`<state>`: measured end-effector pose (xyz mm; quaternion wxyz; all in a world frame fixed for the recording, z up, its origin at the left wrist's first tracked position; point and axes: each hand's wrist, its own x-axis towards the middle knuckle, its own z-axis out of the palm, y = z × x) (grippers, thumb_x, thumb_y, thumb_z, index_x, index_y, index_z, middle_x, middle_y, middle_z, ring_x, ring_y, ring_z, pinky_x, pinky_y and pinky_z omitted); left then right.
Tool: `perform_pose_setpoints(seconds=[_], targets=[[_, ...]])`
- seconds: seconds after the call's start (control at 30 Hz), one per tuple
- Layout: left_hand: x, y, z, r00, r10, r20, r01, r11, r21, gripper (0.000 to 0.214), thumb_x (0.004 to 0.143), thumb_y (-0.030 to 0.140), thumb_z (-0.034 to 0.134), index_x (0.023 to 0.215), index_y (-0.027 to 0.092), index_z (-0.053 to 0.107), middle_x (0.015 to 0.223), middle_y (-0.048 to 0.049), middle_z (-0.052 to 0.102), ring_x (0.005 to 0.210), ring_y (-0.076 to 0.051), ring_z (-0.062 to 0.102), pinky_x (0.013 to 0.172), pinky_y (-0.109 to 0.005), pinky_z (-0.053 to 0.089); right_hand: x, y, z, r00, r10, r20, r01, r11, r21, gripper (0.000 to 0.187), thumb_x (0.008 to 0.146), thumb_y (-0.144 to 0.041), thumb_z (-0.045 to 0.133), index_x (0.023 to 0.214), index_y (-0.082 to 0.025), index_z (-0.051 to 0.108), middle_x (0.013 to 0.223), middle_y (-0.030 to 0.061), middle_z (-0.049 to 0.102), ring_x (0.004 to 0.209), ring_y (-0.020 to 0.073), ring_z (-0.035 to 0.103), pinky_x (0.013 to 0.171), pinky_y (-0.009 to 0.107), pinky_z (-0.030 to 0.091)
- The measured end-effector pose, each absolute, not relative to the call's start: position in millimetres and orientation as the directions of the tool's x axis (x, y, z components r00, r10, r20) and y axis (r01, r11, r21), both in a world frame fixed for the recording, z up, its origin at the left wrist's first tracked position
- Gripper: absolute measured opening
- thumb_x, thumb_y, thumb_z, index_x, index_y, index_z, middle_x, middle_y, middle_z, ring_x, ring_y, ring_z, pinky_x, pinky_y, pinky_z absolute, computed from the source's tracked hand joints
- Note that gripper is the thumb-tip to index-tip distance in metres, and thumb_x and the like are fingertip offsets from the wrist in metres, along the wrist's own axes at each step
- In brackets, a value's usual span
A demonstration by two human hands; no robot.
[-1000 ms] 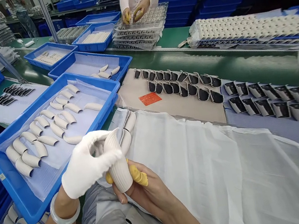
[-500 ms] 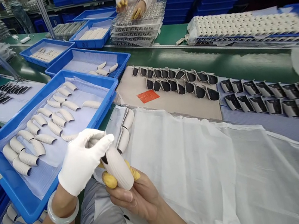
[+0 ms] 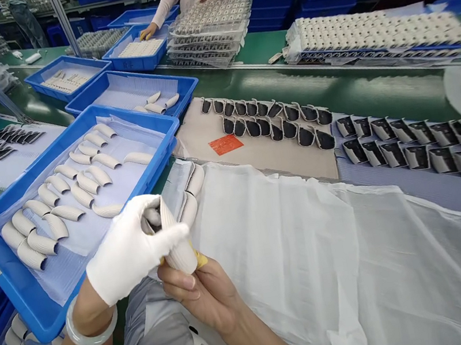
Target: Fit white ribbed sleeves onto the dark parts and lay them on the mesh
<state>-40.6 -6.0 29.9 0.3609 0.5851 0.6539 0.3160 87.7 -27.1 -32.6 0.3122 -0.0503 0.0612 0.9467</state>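
White-gloved left hand [image 3: 127,250] and bare right hand [image 3: 202,296] clamp together on a ribbed white shell [image 3: 178,245] above a white sheet [image 3: 280,264], a blue tray [image 3: 9,295] of matching shells [image 3: 64,213] just left of them.

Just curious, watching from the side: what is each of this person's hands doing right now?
Left hand: gloved, closed, pinching the ribbed white piece.
Right hand: closed, holding the same piece from below.
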Motion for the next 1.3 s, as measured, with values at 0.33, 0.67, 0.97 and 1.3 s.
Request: perform_pose_setpoints(seconds=[0.33, 0.67, 0.97, 1.3], targets=[[-43, -2, 23, -0.218, 0.970, -0.104, 0.413, 0.188, 0.891, 0.035, 0.073, 0.049, 0.066, 0.092, 0.019, 0.068, 0.093, -0.0047, 0.069, 0.088, -0.022, 0.062, 0.073, -0.030, 0.050, 86, -33, -31, -0.777, 0.581, -0.243, -0.596, -0.803, -0.012, 0.020, 0.082, -0.029, 0.060, 0.091, -0.013, 0.067, 0.078, 0.0045, 0.062, 0.049, 0.0070, 0.031, 0.040, 0.017, 0.030], [-51, 0, 12, -0.134, 0.988, -0.080, 0.111, 0.095, 0.989, 0.016, 0.077, 0.027, 0.066, 0.091, 0.021, 0.071, 0.076, -0.0019, 0.066, 0.077, -0.017, 0.062, 0.062, -0.024, 0.050, 92, -30, -21, -0.524, 0.786, -0.328, -0.651, -0.618, -0.441, 0.041, 0.068, -0.048, 0.076, 0.089, -0.017, 0.059, 0.076, 0.0037, 0.064, 0.052, 0.0102, 0.048, 0.049, 0.024, 0.034], [-47, 3, 13, -0.151, 0.986, 0.072, 0.267, -0.029, 0.963, 0.024, 0.076, 0.032, 0.068, 0.097, 0.021, 0.070, 0.105, -0.0052, 0.068, 0.098, -0.020, 0.062, 0.087, -0.030, 0.049, 100, -30, -28, -0.362, 0.870, -0.335, -0.449, -0.478, -0.755, 0.038, 0.073, -0.044, 0.073, 0.097, -0.019, 0.057, 0.083, 0.0008, 0.060, 0.054, 0.0094, 0.053, 0.051, 0.025, 0.039], [-39, 20, -1, -0.248, 0.969, -0.006, 0.423, 0.114, 0.899, 0.024, 0.072, 0.040, 0.068, 0.069, 0.017, 0.064, 0.064, 0.0016, 0.060, 0.056, -0.010, 0.053, 0.055, -0.022, 0.044, 110, -36, -27, -0.284, 0.925, -0.252, -0.314, -0.338, -0.887, 0.043, 0.088, -0.057, 0.046, 0.107, -0.019, 0.050, 0.059, -0.0027, 0.061, 0.048, 0.0139, 0.057, 0.051, 0.029, 0.047]])
